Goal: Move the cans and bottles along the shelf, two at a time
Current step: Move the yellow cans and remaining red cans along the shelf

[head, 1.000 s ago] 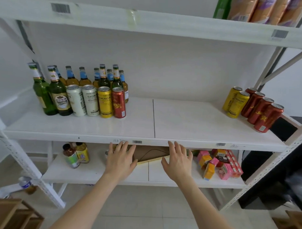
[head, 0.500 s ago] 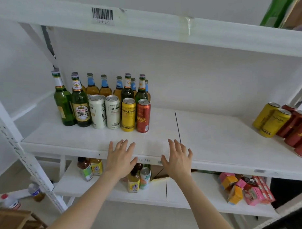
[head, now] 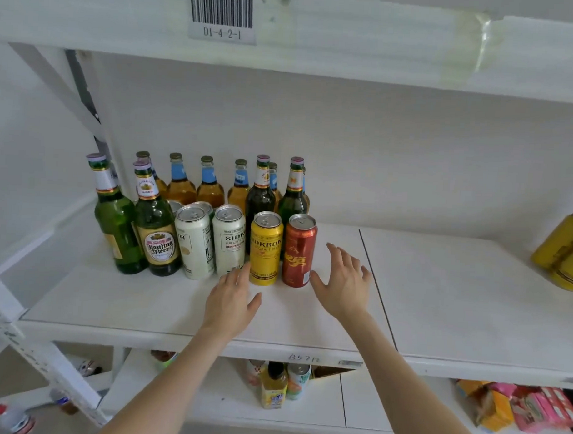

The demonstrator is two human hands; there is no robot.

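Observation:
On the left of the white shelf (head: 438, 303) stands a group of drinks. Its front row holds two green bottles (head: 155, 225), two white cans (head: 227, 240), a yellow can (head: 266, 248) and a red can (head: 299, 251). Amber and dark bottles (head: 211, 185) stand behind them. My left hand (head: 232, 297) is open over the shelf, fingertips at the foot of the yellow can. My right hand (head: 343, 280) is open just right of the red can, thumb close to its base. Neither hand holds anything.
Yellow cans (head: 565, 252) sit at the shelf's far right edge. The upper shelf beam (head: 350, 34) with a barcode label hangs overhead. Small bottles and cans (head: 274, 383) and pink and orange boxes (head: 515, 408) fill the lower shelf. A white upright (head: 46, 354) slants at the left.
Both hands rose from below the shelf edge and reached forward over the shelf to the yellow and red cans. The view swung left and closer to the bottle group.

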